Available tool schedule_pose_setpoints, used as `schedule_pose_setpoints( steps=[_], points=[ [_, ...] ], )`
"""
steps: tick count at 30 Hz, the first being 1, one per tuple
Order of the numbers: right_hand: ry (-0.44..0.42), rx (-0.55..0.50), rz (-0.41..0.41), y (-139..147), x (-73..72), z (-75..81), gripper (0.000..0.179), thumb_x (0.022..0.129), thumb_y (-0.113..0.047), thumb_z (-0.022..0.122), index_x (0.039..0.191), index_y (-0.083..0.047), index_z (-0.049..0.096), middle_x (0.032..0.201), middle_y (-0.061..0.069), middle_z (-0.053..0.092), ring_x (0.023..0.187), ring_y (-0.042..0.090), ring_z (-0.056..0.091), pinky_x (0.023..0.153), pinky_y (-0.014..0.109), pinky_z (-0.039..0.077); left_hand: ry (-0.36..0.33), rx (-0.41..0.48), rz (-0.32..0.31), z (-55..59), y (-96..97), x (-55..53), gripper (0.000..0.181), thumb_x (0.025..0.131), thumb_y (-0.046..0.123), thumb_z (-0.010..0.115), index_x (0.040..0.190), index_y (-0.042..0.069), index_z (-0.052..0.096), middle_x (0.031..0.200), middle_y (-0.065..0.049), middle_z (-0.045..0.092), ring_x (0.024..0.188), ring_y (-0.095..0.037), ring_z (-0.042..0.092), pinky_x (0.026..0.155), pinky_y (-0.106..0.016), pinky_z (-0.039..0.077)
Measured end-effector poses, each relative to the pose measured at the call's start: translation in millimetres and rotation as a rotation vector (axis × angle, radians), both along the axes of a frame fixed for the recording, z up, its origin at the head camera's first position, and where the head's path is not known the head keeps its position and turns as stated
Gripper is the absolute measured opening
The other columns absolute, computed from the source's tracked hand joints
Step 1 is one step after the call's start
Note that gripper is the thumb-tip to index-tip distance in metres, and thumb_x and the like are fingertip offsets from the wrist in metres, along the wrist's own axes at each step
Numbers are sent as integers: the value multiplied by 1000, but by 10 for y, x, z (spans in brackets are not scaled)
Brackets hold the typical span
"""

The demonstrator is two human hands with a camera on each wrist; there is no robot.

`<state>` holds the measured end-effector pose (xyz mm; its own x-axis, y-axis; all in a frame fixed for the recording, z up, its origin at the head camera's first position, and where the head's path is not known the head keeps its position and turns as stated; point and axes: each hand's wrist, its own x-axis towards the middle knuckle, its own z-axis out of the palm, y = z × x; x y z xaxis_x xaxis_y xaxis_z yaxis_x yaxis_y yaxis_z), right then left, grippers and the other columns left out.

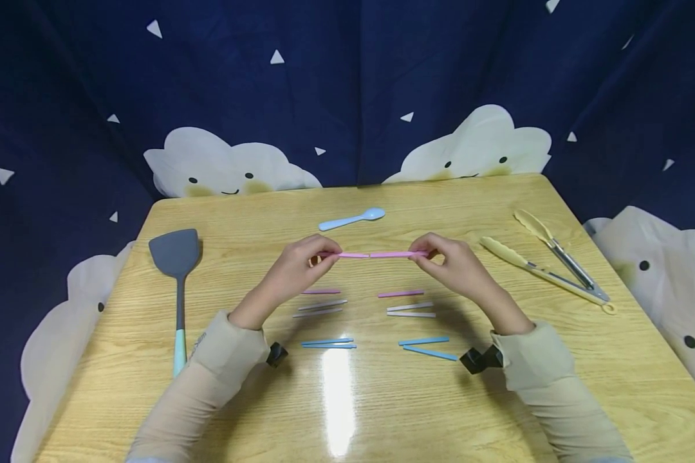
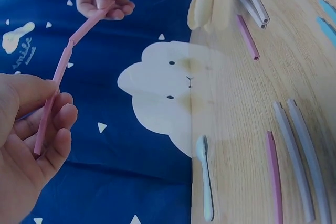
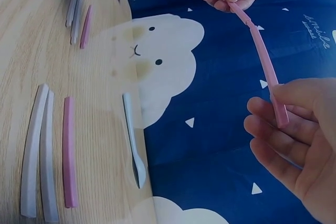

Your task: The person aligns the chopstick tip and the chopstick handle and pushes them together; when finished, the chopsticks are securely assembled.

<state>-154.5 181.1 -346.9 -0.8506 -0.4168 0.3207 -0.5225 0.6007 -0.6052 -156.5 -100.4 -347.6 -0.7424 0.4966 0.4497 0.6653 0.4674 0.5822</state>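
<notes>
Because the pink stick (image 1: 379, 255) looks slim and smooth, I judge it light, fairly stiff and weakest at its kinked middle, best gripped near the outer ends. Left hand (image 1: 293, 265) and right hand (image 1: 459, 267) each pinch one end, above the wooden table (image 1: 255, 222), long axis running left to right.

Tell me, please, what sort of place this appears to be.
Probably an indoor tabletop workspace, perhaps arranged for a demonstration: a wooden table stands before a navy cloth printed with smiling clouds, and coloured sticks lie on it, grouped by colour.
</notes>
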Motion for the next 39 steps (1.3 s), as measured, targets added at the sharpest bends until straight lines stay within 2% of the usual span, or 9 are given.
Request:
schedule_pose_setpoints(
  steps=[4, 9, 19, 27, 39],
  points=[
    [-8, -1, 2, -6, 0, 3, 7, 84, -9, 62, 91, -5, 62, 79, 3, 63, 74, 15, 57, 65, 38, 48, 4, 1, 0, -5, 3, 0, 8, 84, 5, 61, 92, 6, 64, 83, -1, 61, 67, -8, 50, 55, -22, 41],
    [0, -10, 12, -17, 6, -1, 6, 84, -7, 61, 90, -4, 61, 79, 3, 63, 73, 14, 57, 66, 34, 48, 20, -3, 2, -11, 17, 5, 7, 84, 4, 60, 90, 5, 64, 83, -2, 61, 66, -8, 49, 54, -22, 39],
    [-34, -117, 47, -71, -4, -51, 12, 85, 0, 57, 95, -3, 61, 83, 5, 60, 74, 12, 52, 67, 26, 47, 2, 29, 9, -17, 73, 11, 9, 82, 2, 62, 91, 2, 64, 85, -6, 62, 71, -11, 57, 61, -19, 48],
    [-34, -150, 31, -150, -13, -80, 12, 86, -8, 60, 96, -6, 66, 80, 0, 55, 68, 10, 47, 60, 21, 43, 46, 33, 24, -15, 89, 22, 10, 81, 2, 64, 90, 2, 67, 79, -4, 61, 66, -10, 52, 57, -20, 46],
    [-75, -211, 44, -218, 32, -40, 12, 87, -9, 58, 95, -5, 66, 83, 3, 60, 67, 10, 50, 58, 21, 44, 92, 79, 31, -14, 115, 52, 6, 80, 3, 65, 85, 3, 68, 77, -4, 61, 64, -8, 52, 57, -19, 45]
  ],
)
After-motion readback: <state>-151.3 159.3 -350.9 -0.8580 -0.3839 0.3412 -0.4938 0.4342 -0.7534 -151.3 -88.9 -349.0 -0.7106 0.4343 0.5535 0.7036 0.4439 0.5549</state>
